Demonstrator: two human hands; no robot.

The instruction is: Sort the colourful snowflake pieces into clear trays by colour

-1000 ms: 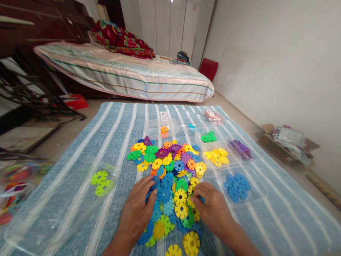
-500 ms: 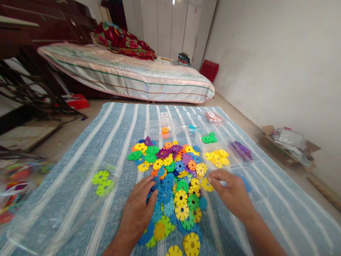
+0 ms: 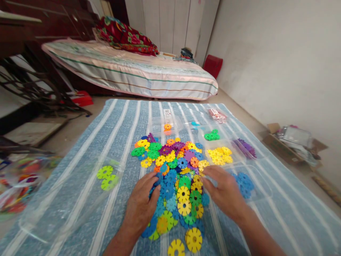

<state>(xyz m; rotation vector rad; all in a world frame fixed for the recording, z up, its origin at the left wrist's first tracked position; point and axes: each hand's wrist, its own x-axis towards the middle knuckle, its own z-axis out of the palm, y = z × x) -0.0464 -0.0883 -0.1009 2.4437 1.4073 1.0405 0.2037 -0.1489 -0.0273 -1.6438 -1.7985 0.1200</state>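
A pile of flower-shaped, notched plastic discs (image 3: 183, 193) in several colours lies on the striped cloth. At its left edge my left hand (image 3: 142, 202) is curled, with dark blue discs (image 3: 153, 189) between thumb and fingers. My right hand (image 3: 223, 190) reaches in from the right, thumb and forefinger apart beside yellow discs (image 3: 197, 179). No disc shows between its fingertips. Behind that hand, blue discs (image 3: 243, 185) lie in a clear tray. Farther back are yellow discs (image 3: 220, 155), green discs (image 3: 212, 135) and purple discs (image 3: 247, 148) in clear containers.
On the left, two lime discs (image 3: 108, 177) lie in a clear plastic container. An orange disc (image 3: 167, 127) sits in another at the back. A red-and-white packet (image 3: 217, 115) lies at the far right. Beyond the cloth are a bed (image 3: 138, 80) and a cardboard box (image 3: 293, 142).
My right hand has moved left to the pile. The yellow disc at its fingertips is no longer seen there. My left hand has stayed almost still. The view has shifted slightly.
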